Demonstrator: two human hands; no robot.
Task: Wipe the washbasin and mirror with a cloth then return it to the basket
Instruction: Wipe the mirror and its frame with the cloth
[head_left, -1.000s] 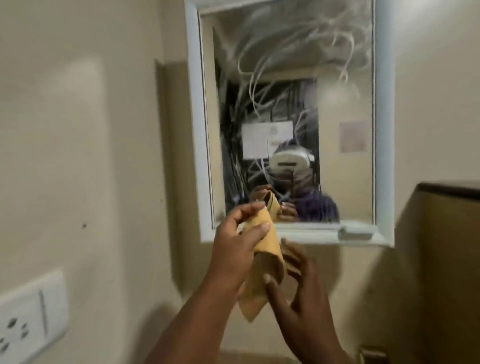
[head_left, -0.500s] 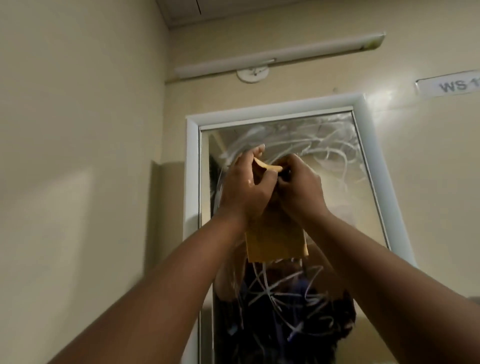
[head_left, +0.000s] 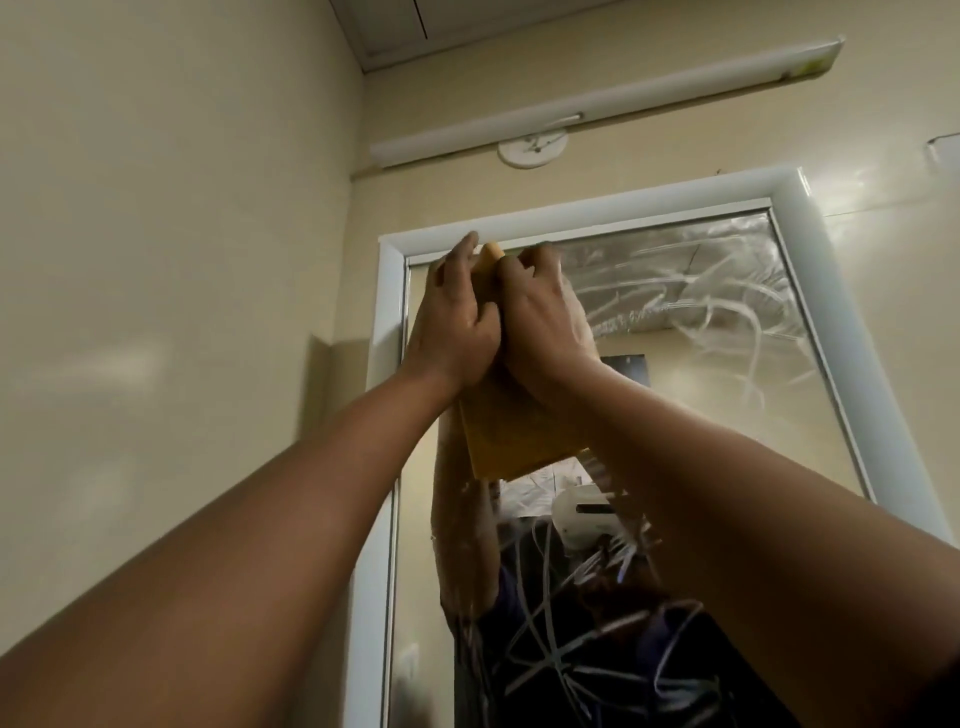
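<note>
Your left hand (head_left: 452, 322) and right hand (head_left: 540, 317) are both gripping the yellow cloth (head_left: 514, 436), pressing it against the mirror's (head_left: 727, 322) top-left corner.

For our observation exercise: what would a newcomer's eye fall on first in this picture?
Both hands, left hand and right hand, grip a yellow cloth at the top left corner of the white-framed mirror. White swirling streaks cover the glass. A long tube light runs along the wall above.
</note>
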